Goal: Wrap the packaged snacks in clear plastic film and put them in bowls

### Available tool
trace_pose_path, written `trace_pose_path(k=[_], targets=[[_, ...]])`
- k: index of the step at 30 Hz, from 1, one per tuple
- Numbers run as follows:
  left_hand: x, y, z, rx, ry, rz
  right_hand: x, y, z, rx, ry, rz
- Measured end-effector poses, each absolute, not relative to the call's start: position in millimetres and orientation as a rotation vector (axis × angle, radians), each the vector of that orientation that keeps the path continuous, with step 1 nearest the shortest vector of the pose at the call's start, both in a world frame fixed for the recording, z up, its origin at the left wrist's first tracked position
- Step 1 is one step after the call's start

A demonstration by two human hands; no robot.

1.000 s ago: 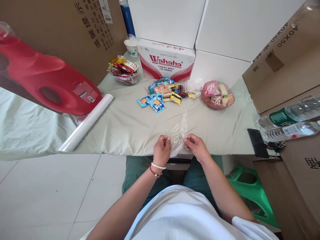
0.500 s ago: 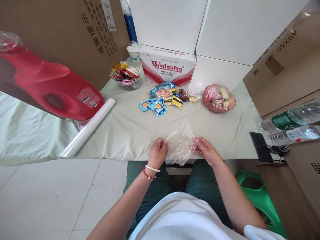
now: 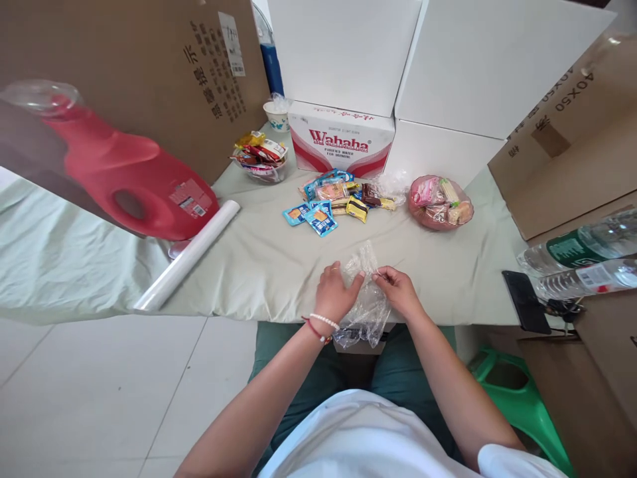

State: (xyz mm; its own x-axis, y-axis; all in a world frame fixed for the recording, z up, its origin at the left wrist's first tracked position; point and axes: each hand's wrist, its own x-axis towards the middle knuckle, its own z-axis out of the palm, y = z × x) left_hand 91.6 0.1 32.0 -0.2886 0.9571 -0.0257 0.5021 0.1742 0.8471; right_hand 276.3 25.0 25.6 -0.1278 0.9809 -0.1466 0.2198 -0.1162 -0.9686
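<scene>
A thin clear plastic bag (image 3: 374, 307) hangs crumpled between my hands at the table's front edge, its lower part drooping over my lap. My left hand (image 3: 337, 291) is at its left side, thumb reaching across to the film, with the other fingers partly behind the plastic. Thumb and fingers of my right hand (image 3: 397, 289) pinch the film close to my left thumb. Beyond the bag lie several wrapped snacks (image 3: 321, 218) in blue, yellow and brown packets. Behind them on the right is a pink glass bowl (image 3: 440, 219) with wrapped snacks in it.
A clear bowl of snacks (image 3: 269, 171) and a paper cup (image 3: 277, 118) stand at the back left, beside a Wahaha carton (image 3: 343, 143). A red jug (image 3: 144, 176) and a white roll (image 3: 189, 255) lie left. Plastic bottles (image 3: 572, 251) and a phone (image 3: 525, 302) lie right.
My hands have come together, the left moving right and the right moving left. The bag, spread between them before, is now bunched narrower and hangs lower. The view has shifted slightly.
</scene>
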Motion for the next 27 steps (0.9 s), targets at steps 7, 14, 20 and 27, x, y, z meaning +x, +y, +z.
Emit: trace_pose_path(k=[7,14,20,27], targets=[[99,17,15,1.093,1.656,1.191,300,12,38,-1.342,-0.976,1.547],[92,8,8,0.824,1.537,1.403,327,6,24,-1.566,-1.116,1.34],[92,7,5,0.886,1.612,1.342,311,13,33,-1.65,-1.593,0.674],[86,1,3,1.056,1.732,1.227,277,30,17,-1.746,-1.87,0.696]])
